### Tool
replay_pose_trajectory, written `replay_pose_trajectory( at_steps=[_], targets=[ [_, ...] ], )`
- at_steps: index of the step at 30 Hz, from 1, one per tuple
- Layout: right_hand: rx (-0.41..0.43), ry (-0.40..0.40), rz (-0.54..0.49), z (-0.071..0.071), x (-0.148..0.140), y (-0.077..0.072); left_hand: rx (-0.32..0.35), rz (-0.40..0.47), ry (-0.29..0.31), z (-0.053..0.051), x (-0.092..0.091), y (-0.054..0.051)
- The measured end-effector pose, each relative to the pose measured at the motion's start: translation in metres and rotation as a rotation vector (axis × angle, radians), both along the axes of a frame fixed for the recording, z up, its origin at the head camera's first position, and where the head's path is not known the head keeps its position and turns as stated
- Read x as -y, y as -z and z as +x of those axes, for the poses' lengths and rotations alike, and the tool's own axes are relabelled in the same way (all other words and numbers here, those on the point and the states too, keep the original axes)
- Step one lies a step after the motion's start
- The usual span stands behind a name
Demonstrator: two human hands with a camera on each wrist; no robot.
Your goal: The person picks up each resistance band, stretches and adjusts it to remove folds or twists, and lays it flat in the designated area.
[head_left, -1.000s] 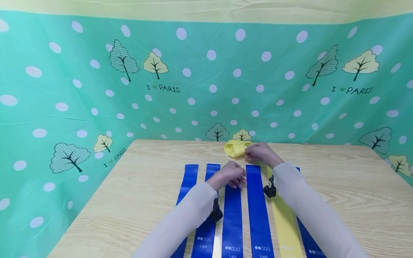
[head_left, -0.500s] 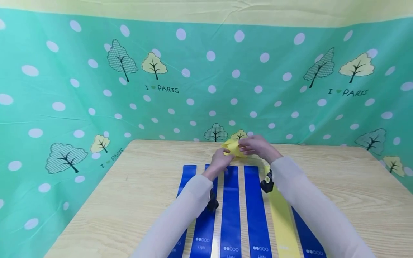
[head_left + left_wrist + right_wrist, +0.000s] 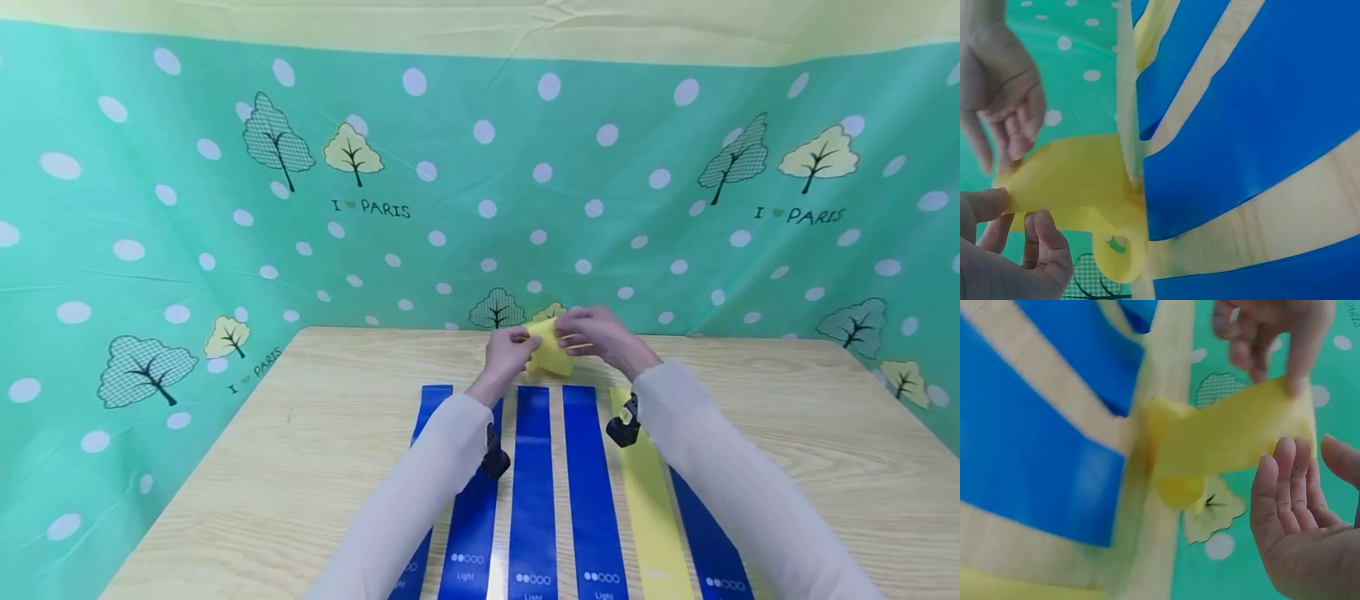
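At the table's far edge my left hand (image 3: 507, 354) pinches the end of a loosely coiled yellow resistance band (image 3: 550, 357) between thumb and fingers. The left wrist view shows that thumb lying on the raised strip of the yellow band (image 3: 1072, 178), with a loop hanging below. My right hand (image 3: 603, 340) is at the band's other side. In the right wrist view the right hand (image 3: 1310, 519) has nearly straight fingers close to the strip's edge, its thumb apart; whether they touch is hard to tell.
Several blue bands (image 3: 533, 492) marked "Light" lie lengthwise on the wooden table (image 3: 300, 450). A flat yellow band (image 3: 655, 517) lies among them, partly under the right forearm. A green dotted cloth (image 3: 420, 167) hangs behind the table.
My left hand has moved forward from above the blue bands to the yellow coil and now pinches its end. The band's end is raised and unrolled a little; the right hand stays beside it.
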State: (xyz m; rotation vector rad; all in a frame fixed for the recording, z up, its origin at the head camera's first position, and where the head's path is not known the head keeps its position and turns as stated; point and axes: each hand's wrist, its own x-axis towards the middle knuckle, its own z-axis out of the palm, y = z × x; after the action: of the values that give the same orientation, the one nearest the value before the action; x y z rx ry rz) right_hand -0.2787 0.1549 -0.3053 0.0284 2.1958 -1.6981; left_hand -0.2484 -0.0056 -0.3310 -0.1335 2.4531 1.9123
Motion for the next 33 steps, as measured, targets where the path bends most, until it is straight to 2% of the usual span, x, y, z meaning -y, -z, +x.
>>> replay_pose_trajectory(
  at_steps=[7, 13, 17, 22, 27, 30, 33],
  targets=[
    [0.026, 0.007, 0.035, 0.003, -0.011, 0.034, 0.022, 0.002, -0.006, -0.002, -0.002, -0.006],
    [-0.019, -0.063, 0.036, 0.005, -0.015, 0.053, 0.021, -0.006, -0.004, -0.003, -0.004, -0.01],
    [-0.033, -0.112, -0.008, 0.007, -0.015, 0.057, 0.021, 0.006, 0.001, -0.005, -0.006, -0.014],
    [0.002, -0.17, -0.09, 0.008, -0.015, 0.059, 0.0, 0.045, -0.002, -0.009, -0.008, -0.018],
    [-0.006, -0.216, -0.124, 0.008, -0.015, 0.06, -0.019, 0.058, 0.003, -0.012, -0.012, -0.022],
    [-0.04, -0.199, -0.106, 0.009, -0.014, 0.057, -0.017, 0.049, 0.014, -0.013, -0.015, -0.023],
    [-0.07, -0.144, -0.062, 0.01, -0.013, 0.051, -0.026, 0.018, 0.031, -0.012, -0.016, -0.024]
  ],
)
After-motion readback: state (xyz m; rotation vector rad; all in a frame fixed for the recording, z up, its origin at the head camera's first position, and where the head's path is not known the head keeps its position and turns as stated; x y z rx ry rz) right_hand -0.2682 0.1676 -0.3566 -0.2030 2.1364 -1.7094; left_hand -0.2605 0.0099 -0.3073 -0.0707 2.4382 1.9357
